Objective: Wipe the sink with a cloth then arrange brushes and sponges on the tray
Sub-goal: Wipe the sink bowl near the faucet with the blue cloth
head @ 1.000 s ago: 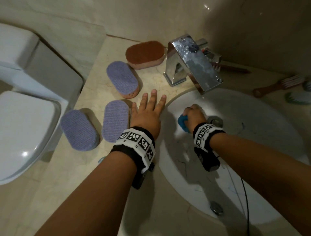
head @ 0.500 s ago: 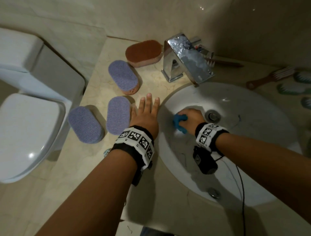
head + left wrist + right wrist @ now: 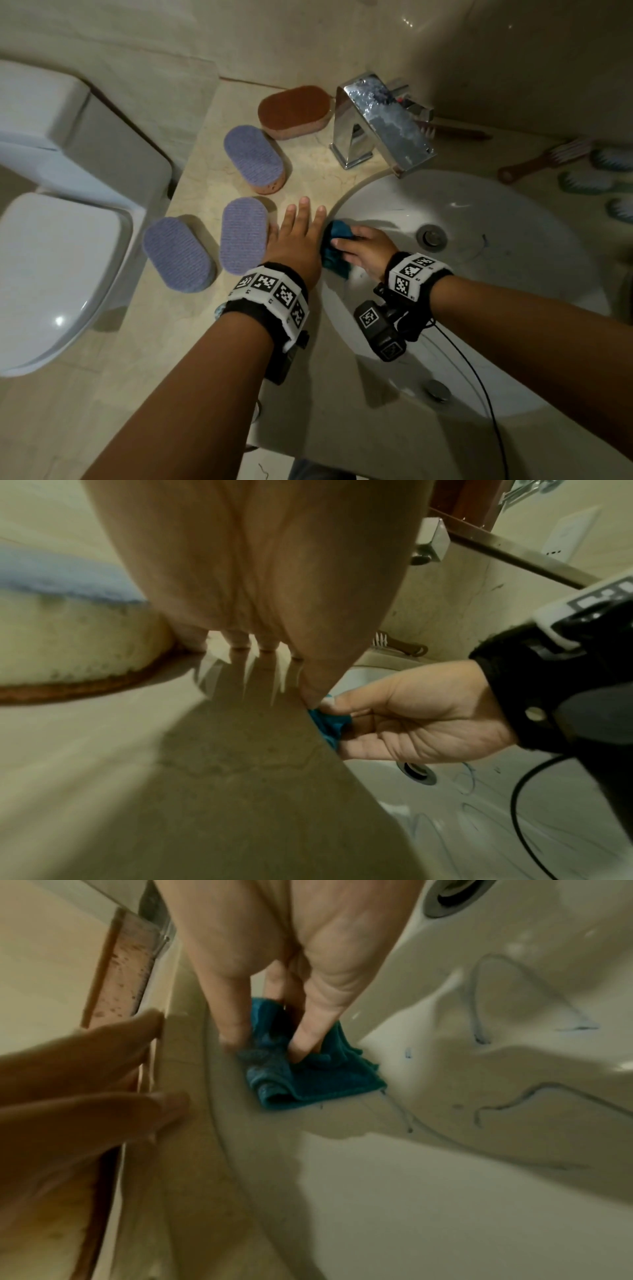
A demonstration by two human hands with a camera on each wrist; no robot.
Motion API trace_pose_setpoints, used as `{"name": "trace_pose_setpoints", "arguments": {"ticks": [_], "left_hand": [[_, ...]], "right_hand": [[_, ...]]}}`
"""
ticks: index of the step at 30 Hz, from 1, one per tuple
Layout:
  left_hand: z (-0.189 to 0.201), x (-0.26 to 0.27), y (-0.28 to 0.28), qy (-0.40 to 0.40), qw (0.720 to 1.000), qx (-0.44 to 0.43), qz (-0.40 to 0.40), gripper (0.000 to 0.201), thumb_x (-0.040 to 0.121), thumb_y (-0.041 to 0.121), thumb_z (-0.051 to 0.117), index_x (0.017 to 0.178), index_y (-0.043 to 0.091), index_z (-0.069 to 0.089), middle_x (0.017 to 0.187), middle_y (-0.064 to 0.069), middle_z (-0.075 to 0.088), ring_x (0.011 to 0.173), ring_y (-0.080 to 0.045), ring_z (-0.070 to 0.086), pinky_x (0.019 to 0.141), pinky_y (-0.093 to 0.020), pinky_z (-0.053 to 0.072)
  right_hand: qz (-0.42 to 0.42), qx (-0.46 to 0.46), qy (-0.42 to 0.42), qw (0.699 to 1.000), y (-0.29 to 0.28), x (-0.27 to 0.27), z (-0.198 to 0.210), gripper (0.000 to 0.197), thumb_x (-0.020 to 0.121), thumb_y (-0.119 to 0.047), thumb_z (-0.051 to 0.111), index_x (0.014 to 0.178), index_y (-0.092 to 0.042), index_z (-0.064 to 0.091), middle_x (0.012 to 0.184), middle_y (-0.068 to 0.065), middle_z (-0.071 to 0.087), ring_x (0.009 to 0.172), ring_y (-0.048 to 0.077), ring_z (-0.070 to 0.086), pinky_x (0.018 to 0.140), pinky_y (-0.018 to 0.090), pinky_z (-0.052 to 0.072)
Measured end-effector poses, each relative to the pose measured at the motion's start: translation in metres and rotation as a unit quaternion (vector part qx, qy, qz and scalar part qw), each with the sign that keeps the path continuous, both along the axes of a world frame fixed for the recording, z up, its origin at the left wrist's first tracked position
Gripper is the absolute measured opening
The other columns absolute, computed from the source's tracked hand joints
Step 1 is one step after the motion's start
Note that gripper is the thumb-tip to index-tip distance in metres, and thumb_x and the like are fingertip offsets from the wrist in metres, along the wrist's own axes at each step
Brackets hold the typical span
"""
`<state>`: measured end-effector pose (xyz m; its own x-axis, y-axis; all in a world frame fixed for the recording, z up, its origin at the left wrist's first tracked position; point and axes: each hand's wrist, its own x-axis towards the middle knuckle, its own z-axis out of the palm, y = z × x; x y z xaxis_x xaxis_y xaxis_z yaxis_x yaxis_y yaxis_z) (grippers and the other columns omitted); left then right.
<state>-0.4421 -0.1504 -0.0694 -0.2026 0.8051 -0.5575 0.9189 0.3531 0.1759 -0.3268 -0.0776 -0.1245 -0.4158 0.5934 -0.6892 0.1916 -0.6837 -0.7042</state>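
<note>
At sink (image 3: 513, 219) rim, right hand (image 3: 368, 248) pinching crumpled teal cloth (image 3: 308, 1080), left hand (image 3: 294, 240) flat, relaxed

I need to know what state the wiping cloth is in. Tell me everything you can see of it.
The cloth is small, teal and terry-like, bunched and folded over on itself with one rolled edge. It lies on the left inner wall of the white sink, just under the rim. The right hand grips it, fingers pressing into its folds. The left hand rests flat on the counter beside it.
</note>
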Motion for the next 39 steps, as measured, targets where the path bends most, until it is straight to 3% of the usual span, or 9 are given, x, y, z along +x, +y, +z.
{"name": "trace_pose_setpoints", "arguments": {"ticks": [4, 12, 16, 18, 20, 23, 30, 35, 39], "left_hand": [[-0.001, 0.0, 0.0, 0.0, 1.0, 0.005, 0.002, 0.072, 0.097, 0.016, 0.036, 0.15, 0.021, -0.012, 0.157, -0.007, -0.022, 0.147, -0.028, -0.013, 0.119, -0.047, 0.002], [-0.001, 0.001, 0.0, 0.006, 1.0, -0.009, 0.003, 0.077, 0.096, 0.016, 0.04, 0.15, 0.021, -0.015, 0.156, -0.006, -0.025, 0.147, -0.027, -0.016, 0.119, -0.045, 0.001], [-0.002, 0.0, 0.0, -0.006, 1.0, 0.005, 0.01, 0.072, 0.098, 0.015, 0.036, 0.15, 0.022, -0.012, 0.157, -0.006, -0.022, 0.147, -0.027, -0.014, 0.119, -0.045, 0.002], [-0.004, 0.0, 0.0, -0.007, 1.0, 0.01, 0.013, 0.073, 0.097, 0.014, 0.037, 0.15, 0.023, -0.012, 0.157, -0.005, -0.022, 0.147, -0.027, -0.014, 0.119, -0.045, 0.002], [-0.005, 0.001, -0.001, 0.0, 1.0, 0.011, 0.013, 0.073, 0.097, 0.013, 0.036, 0.15, 0.023, -0.013, 0.157, -0.005, -0.023, 0.147, -0.027, -0.014, 0.119, -0.046, 0.0], [-0.005, 0.004, 0.0, 0.014, 1.0, 0.0, 0.011, 0.075, 0.097, 0.014, 0.037, 0.149, 0.022, -0.016, 0.156, -0.007, -0.026, 0.146, -0.028, -0.017, 0.118, -0.046, -0.002], [0.0, 0.005, -0.001, 0.004, 1.0, -0.004, 0.015, 0.074, 0.097, 0.013, 0.036, 0.149, 0.021, -0.016, 0.156, -0.007, -0.026, 0.146, -0.027, -0.018, 0.118, -0.045, -0.003], [0.001, 0.002, -0.006, -0.012, 1.0, -0.01, 0.004, 0.078, 0.096, 0.018, 0.043, 0.15, 0.019, -0.014, 0.157, -0.006, -0.023, 0.147, -0.025, -0.015, 0.119, -0.041, -0.001], [0.006, 0.008, -0.019, -0.014, 1.0, -0.016, 0.001, 0.081, 0.095, 0.024, 0.045, 0.15, 0.015, -0.013, 0.157, -0.008, -0.022, 0.147, -0.025, -0.013, 0.12, -0.04, 0.002]], "right_hand": [[-0.014, 0.075, -0.083, 0.994, 0.006, -0.012, -0.004, 0.021, 0.083, -0.001, 0.066, 0.098, -0.012, 0.057, 0.094, 0.006, 0.063, 0.094, 0.021, 0.061, 0.079, 0.028, 0.051], [0.102, 0.097, -0.186, 0.972, -0.002, -0.006, -0.011, 0.033, 0.082, -0.005, 0.068, 0.115, -0.006, 0.063, 0.101, 0.013, 0.066, 0.088, 0.026, 0.065, 0.084, 0.035, 0.056], [-0.004, 0.075, -0.155, 0.985, 0.019, -0.018, -0.005, 0.008, 0.083, -0.004, 0.066, 0.084, -0.012, 0.063, 0.089, 0.011, 0.064, 0.088, 0.028, 0.065, 0.09, 0.04, 0.053], [-0.071, 0.048, -0.124, 0.989, 0.034, -0.023, -0.007, 0.02, 0.084, -0.002, 0.065, 0.072, -0.016, 0.057, 0.091, 0.013, 0.066, 0.084, 0.027, 0.065, 0.091, 0.041, 0.053], [-0.081, 0.042, -0.105, 0.99, 0.032, -0.023, -0.009, 0.005, 0.086, -0.003, 0.063, 0.088, -0.007, 0.063, 0.106, 0.015, 0.065, 0.092, 0.027, 0.062, 0.092, 0.039, 0.053], [0.01, 0.054, -0.165, 0.985, 0.008, -0.015, -0.016, 0.032, 0.084, -0.006, 0.066, 0.116, -0.006, 0.059, 0.111, 0.013, 0.063, 0.1, 0.026, 0.062, 0.089, 0.035, 0.053], [0.057, 0.064, -0.152, 0.985, 0.015, -0.014, -0.008, 0.029, 0.086, -0.005, 0.063, 0.115, -0.005, 0.059, 0.098, 0.008, 0.06, 0.103, 0.029, 0.061, 0.088, 0.036, 0.052], [-0.008, 0.026, -0.086, 0.996, 0.039, -0.016, -0.014, 0.019, 0.088, -0.003, 0.061, 0.107, -0.008, 0.057, 0.126, 0.016, 0.057, 0.109, 0.026, 0.058, 0.086, 0.029, 0.049], [0.122, 0.094, -0.152, 0.976, 0.011, -0.005, -0.021, 0.026, 0.086, -0.005, 0.064, 0.112, -0.007, 0.06, 0.104, 0.01, 0.058, 0.1, 0.026, 0.06, 0.077, 0.03, 0.054]]}}
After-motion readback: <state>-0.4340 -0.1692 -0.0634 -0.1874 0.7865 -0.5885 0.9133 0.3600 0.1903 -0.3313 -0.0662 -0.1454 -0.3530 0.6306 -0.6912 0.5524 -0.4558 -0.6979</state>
